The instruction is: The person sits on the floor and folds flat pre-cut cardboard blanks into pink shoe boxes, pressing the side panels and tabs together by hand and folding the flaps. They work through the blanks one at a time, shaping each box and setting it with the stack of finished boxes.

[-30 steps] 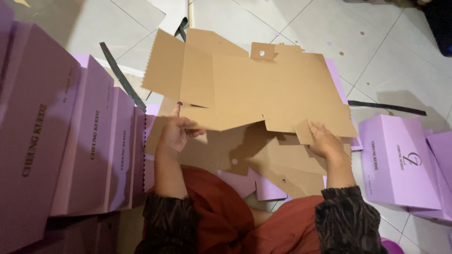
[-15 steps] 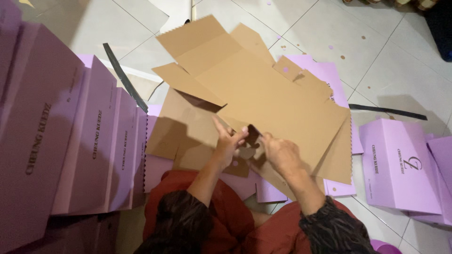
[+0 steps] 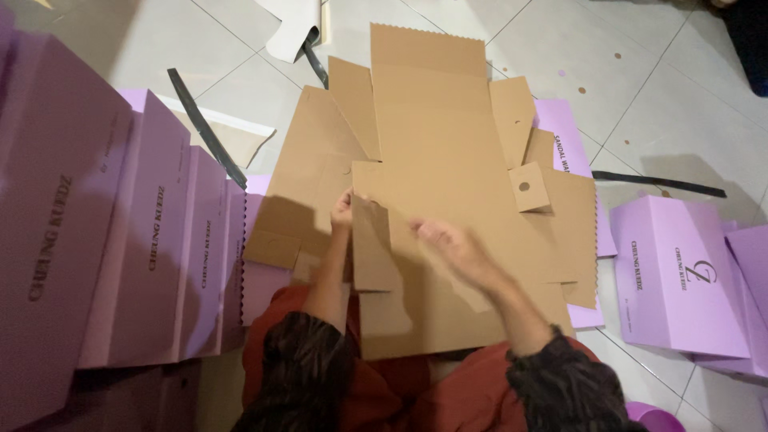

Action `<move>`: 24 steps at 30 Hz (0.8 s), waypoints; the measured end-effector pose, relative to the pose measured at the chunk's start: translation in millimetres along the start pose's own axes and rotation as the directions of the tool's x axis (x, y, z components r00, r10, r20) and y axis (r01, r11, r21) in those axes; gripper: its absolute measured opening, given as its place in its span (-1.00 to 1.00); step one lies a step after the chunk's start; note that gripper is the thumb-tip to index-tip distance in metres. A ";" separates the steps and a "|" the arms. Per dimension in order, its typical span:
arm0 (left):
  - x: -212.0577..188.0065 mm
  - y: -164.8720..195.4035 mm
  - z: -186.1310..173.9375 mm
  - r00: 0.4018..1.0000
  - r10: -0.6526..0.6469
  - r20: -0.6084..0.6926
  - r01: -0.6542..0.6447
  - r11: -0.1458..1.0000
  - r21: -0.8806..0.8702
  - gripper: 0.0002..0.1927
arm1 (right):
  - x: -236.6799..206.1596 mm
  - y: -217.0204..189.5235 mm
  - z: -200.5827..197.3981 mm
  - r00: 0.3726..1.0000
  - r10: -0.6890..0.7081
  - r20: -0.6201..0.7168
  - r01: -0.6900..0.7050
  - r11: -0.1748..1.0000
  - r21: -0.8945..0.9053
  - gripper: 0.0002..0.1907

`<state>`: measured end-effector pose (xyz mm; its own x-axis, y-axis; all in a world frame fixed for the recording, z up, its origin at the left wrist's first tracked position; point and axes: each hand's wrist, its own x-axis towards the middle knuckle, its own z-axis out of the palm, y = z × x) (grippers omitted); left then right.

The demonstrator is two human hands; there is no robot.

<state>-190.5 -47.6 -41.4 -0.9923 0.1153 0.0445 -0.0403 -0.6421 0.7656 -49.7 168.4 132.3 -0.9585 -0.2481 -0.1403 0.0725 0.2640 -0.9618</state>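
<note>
On the flat cardboard blank [image 3: 448, 184], left hand [image 3: 342, 212] pinches its flap; right hand [image 3: 452, 248] hovers.

A pale tiled floor [image 3: 680, 104] carries everything. Flat brown cardboard sheets [image 3: 448, 160] lie at the centre. A row of purple boxes [image 3: 120, 240] fills nine o'clock; more purple boxes [image 3: 680, 276] sit at three o'clock. Black strips [image 3: 204, 128] lie at eleven and at two o'clock [image 3: 660, 184].
</note>
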 end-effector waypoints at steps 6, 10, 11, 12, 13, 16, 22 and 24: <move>-8.1 32.5 -3.9 0.987 0.006 -0.162 0.022 0.985 0.173 -0.59 | -12.2 65.7 -164.7 0.782 0.248 -0.571 -0.578 0.631 -0.518 -0.34; -14.8 43.5 5.4 0.976 -0.096 -0.195 0.114 0.990 0.085 -0.58 | -59.6 116.2 -201.0 0.679 0.506 -0.531 -0.720 0.600 -0.348 -0.22; -15.1 44.8 4.3 0.971 -0.130 -0.200 0.145 0.988 0.062 -0.57 | -67.9 124.1 -199.4 0.698 0.455 -0.552 -0.679 0.665 -0.311 -0.21; -15.2 45.5 1.8 0.963 -0.144 -0.228 0.168 0.982 0.090 -0.58 | -76.4 129.4 -195.9 0.713 0.404 -0.573 -0.632 0.724 -0.277 -0.20; -15.5 46.2 -2.3 0.987 0.081 -0.141 -0.023 0.929 0.369 -0.58 | -80.5 131.9 -192.8 0.723 0.353 -0.594 -0.580 0.778 -0.243 -0.19; -9.7 47.5 -14.6 0.879 0.412 0.241 -0.441 0.505 0.742 -0.59 | -51.7 122.4 -191.6 0.544 0.608 -0.578 -0.816 0.543 -0.197 0.02; -10.1 30.8 11.7 0.973 0.090 -0.210 -0.055 0.985 0.165 -0.51 | -31.5 88.5 -186.5 0.694 0.420 -0.585 -0.717 0.480 -0.506 -0.32; -22.9 34.5 24.6 0.955 0.120 -0.273 -0.029 0.948 0.317 -0.47 | -29.4 77.1 -176.5 0.726 0.341 -0.597 -0.682 0.470 -0.561 -0.44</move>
<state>-166.3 -53.7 -0.3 -0.9840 -0.1736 -0.0406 0.0273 -0.3720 0.9278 -64.6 360.6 103.7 -0.8359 0.4662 -0.2898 0.5329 0.8159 -0.2244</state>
